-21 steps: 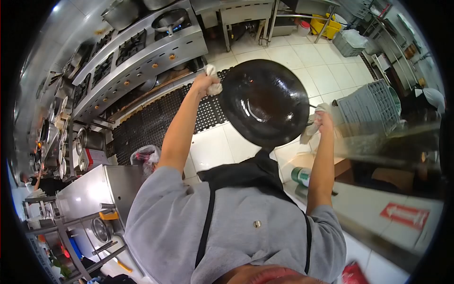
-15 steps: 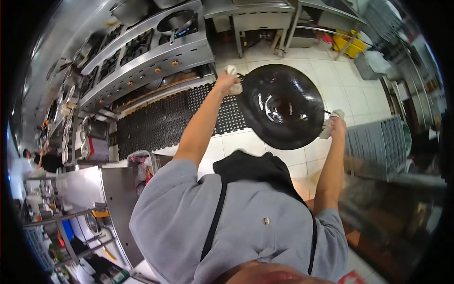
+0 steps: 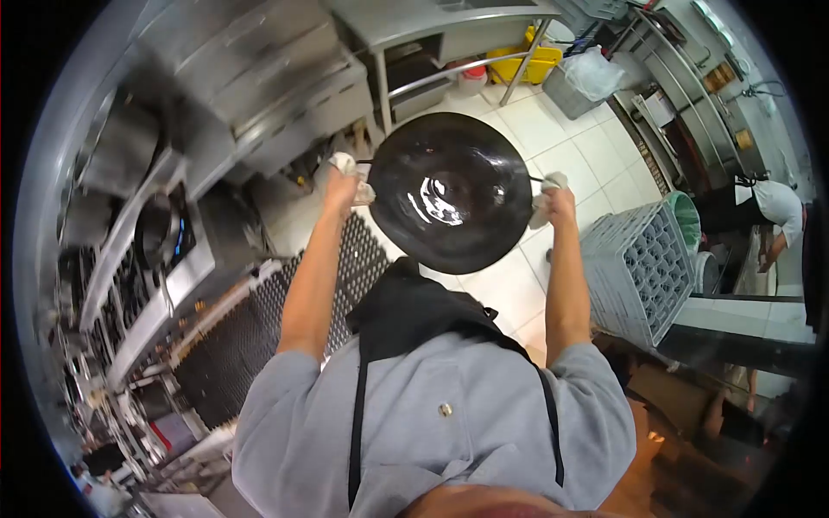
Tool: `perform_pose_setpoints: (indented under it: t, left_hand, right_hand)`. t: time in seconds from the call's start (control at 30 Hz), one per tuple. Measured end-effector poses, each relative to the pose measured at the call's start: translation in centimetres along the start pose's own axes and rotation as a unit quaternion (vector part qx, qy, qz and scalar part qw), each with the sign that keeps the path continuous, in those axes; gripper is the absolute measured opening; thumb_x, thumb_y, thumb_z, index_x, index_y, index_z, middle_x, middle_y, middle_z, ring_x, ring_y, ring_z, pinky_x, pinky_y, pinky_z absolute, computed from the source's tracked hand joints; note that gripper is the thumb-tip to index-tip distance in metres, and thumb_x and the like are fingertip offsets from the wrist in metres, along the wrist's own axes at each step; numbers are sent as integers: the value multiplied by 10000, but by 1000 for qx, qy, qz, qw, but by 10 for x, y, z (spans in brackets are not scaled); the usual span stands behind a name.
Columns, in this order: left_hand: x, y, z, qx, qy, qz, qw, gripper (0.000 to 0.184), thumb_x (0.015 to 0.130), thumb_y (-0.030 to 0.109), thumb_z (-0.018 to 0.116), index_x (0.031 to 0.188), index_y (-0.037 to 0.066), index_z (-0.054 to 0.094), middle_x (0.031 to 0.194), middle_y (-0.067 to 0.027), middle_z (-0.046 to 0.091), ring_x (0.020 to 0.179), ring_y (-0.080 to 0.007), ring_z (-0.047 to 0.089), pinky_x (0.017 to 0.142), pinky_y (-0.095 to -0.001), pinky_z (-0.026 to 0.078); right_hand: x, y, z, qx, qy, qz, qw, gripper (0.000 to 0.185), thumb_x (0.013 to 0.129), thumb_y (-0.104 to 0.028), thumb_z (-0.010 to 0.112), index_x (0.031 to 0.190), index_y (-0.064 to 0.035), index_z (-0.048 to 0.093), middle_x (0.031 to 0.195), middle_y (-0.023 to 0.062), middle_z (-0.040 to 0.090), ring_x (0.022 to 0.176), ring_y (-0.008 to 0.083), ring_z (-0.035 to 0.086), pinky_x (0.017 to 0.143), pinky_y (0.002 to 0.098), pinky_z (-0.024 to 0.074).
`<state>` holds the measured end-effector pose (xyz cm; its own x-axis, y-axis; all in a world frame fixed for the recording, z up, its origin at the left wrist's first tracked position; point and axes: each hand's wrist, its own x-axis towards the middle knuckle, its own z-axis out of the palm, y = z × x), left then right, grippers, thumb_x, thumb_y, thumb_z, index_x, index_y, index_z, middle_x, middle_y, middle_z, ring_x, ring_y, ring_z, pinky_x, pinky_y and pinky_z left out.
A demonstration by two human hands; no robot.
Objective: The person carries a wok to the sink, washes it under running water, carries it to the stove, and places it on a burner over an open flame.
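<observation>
Hanging between the two hands, a big dark wok (image 3: 451, 194) is held out in front of the black apron (image 3: 414, 315), over the tiled floor (image 3: 501, 298). It is round, with its handles (image 3: 365, 161) set in a line from side to side. One is gripped by the left hand (image 3: 344, 187), one by the right hand (image 3: 560, 205), both curled closed around cloths (image 3: 343, 162). Neither hand is nearer.

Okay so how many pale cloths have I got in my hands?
2. One cloth is in your left hand, beside the wok; the other cloth is in your right hand, at its opposite side. Any bunched underneath would be hidden.
</observation>
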<state>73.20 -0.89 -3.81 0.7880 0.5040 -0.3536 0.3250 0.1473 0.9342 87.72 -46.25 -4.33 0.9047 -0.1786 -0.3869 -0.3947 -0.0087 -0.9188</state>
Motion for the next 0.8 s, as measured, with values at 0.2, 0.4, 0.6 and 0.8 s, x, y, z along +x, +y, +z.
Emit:
perform_pose_setpoints:
  t: [0.2,0.4,0.6,0.8]
  left_hand:
    - [170,99,171,31,-99,67,992,504,754,-64,570,1236,-18,431,1155,-146,557,1048,-257,558,879,-350,454]
    - [267,183,274,0,-123,40,992,492,756,-42,619,1213,-6,440,1109,-130,568,1001,-215,568,879,-335,459]
    - [359,258,306,-51,1,159,986,493,837,-60,542,1287,-3,348,1166,-133,535,1012,-207,571,876,-320,475]
    - [504,328,323,-60,84,210,972,495,849,-41,537,1302,4,343,1159,-123,530,1000,-198,574,852,-315,479]
  right_hand:
    - [108,-99,-45,98,102,-29,989,213,764,-1,572,950,-104,580,647,0,489,440,88,413,367,232,335]
    - [295,-178,-39,76,71,-108,989,235,813,-26,567,1032,-108,558,681,-5,517,452,83,428,372,226,317]
    - [448,-309,52,18,-57,-184,981,288,833,-75,593,1116,-76,542,893,13,581,704,98,538,555,250,447]
    - [611,-413,176,65,-119,-204,970,286,841,-69,584,1124,-90,547,921,16,592,702,96,538,544,239,440]
